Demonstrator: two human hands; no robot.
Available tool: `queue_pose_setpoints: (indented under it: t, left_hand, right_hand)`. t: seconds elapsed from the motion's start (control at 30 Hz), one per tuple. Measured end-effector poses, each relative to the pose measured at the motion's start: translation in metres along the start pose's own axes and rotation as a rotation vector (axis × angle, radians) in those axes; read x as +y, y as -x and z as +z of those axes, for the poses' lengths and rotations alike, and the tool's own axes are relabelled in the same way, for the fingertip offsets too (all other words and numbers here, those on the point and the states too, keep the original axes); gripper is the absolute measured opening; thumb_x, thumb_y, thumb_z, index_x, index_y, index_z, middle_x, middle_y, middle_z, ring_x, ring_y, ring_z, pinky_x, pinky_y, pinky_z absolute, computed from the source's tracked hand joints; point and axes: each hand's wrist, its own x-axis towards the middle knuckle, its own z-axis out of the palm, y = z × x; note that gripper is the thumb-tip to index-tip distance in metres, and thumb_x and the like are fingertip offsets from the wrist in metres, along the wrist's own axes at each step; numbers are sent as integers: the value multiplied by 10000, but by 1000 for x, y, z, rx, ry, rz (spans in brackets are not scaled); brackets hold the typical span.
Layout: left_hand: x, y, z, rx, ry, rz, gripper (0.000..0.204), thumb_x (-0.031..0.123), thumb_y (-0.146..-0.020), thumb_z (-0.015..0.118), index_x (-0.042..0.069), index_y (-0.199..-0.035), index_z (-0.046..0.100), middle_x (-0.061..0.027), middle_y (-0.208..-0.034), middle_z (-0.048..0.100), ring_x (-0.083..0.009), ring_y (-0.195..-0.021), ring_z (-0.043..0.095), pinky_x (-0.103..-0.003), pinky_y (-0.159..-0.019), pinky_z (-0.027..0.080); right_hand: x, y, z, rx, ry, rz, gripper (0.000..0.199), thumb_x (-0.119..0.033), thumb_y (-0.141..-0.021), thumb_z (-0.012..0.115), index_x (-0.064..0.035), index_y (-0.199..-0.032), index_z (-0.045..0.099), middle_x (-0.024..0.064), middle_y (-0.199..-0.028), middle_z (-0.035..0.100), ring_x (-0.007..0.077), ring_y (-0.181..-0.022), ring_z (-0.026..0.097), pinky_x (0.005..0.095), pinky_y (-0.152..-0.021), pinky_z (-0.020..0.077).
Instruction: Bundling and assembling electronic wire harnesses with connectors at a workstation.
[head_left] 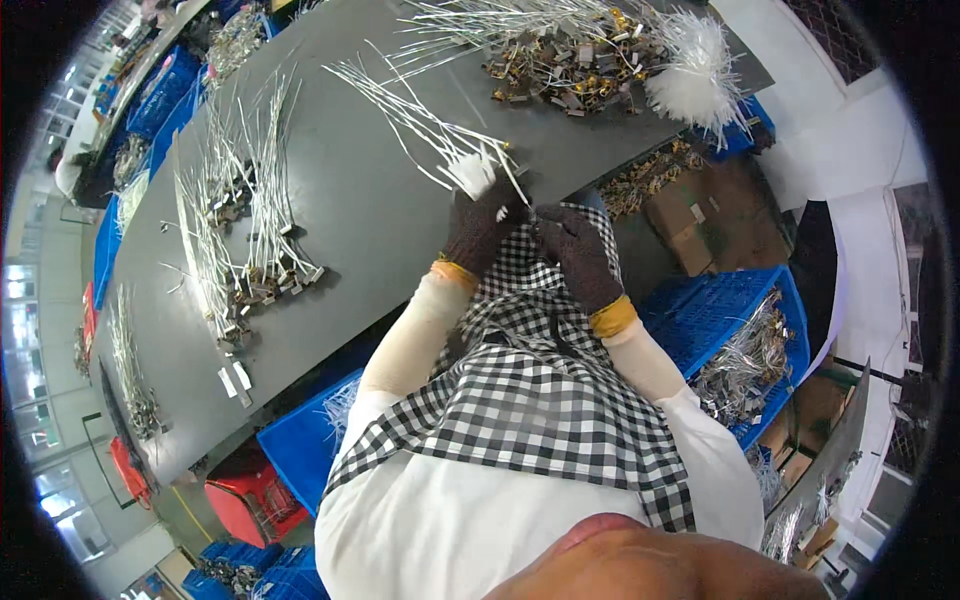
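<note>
My left hand (478,228), in a dark brown knitted glove with a yellow cuff, is closed at the table's near edge around a bundle of thin white wires (425,125). The wires fan out over the table to the far left, and a white clump (471,174) shows just above the fingers. Close beside it, my right hand (578,255), gloved alike, has its fingers pressed together near the wire ends. What lies in the right fingertips is too small and hidden to name.
Small metal parts (570,65) with brass-coloured bits are heaped on the grey table (375,215), by a bunch of white strips (695,75). Wired parts (255,280) lie in rows to the left. Blue crates (795,325) flank me at right and lower left, near a red container (245,500).
</note>
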Motion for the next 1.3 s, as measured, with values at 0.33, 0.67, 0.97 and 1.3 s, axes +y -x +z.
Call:
queue_pose_setpoints:
  t: [0.33, 0.67, 0.97, 1.3]
  left_hand:
    - [4, -7, -14, 224, 991, -525, 217, 178, -912, 648, 0, -1035, 640, -89, -879, 653, -208, -762, 665, -353, -659, 583]
    - [-2, -3, -18, 142, 1005, -451, 225, 180, -941, 629, 1, -1077, 636, -83, -926, 669, -196, -823, 663, -326, -714, 551]
    - [-3, -2, -20, 53, 1015, -620, 290, 138, -921, 639, 10, -1178, 604, -75, -1041, 665, -156, -931, 637, -293, -764, 517]
    - [-7, -14, -32, 33, 914, -500, 283, 169, -944, 612, 18, -1182, 619, -63, -1053, 670, -167, -938, 641, -300, -797, 513]
  right_hand:
    - [6, -2, 6, -52, 222, -35, 276, -118, -895, 607, 5, -1143, 616, 121, -944, 630, 159, -840, 618, 296, -721, 519]
    - [21, -18, 14, -44, 248, -122, 397, -199, -876, 714, 5, -1180, 560, 121, -1044, 620, 181, -923, 634, 318, -773, 528]
    - [-13, -24, 12, -312, -367, 230, 368, -178, -979, 544, 22, -1287, 531, 132, -1070, 654, 183, -832, 654, 315, -711, 548]
    - [-27, -37, 22, -311, 486, -238, 514, -130, -880, 696, 4, -1333, 491, 186, -1152, 634, 244, -992, 635, 363, -877, 516]
